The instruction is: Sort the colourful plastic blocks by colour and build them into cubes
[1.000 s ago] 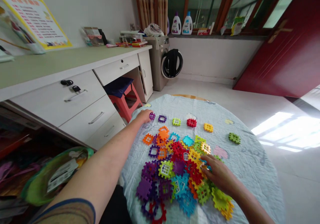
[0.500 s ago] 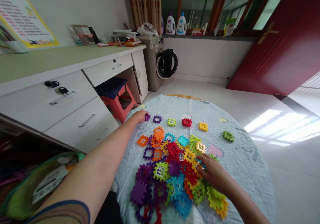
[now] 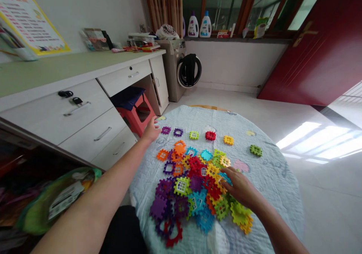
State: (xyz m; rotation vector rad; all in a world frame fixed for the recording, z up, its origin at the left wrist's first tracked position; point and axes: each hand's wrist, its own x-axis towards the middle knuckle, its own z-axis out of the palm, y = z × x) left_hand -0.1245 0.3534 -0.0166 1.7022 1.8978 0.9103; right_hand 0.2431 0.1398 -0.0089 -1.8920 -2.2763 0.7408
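Observation:
A round table under a pale blue quilted cloth (image 3: 271,186) bears a heap of colourful interlocking plastic tiles (image 3: 195,186). A row of single tiles lies along the far side: purple (image 3: 165,130), purple (image 3: 178,132), green (image 3: 194,135), red (image 3: 210,135), yellow (image 3: 228,140) and green (image 3: 255,150). My left hand (image 3: 152,130) is stretched out at the table's left edge, fingers apart, just left of the first purple tile and holding nothing. My right hand (image 3: 240,188) lies palm down on the heap's right side, its fingertips among the yellow and red tiles.
A white desk with drawers (image 3: 85,110) runs along the left, a red stool (image 3: 135,116) under it. A washing machine (image 3: 177,67) stands in the far corner, a red door (image 3: 316,54) at the right. A green bag (image 3: 56,201) lies at the lower left.
My left hand has drawn back leftwards off the first purple tile, which now lies free on the cloth. My right hand has barely shifted on the heap.

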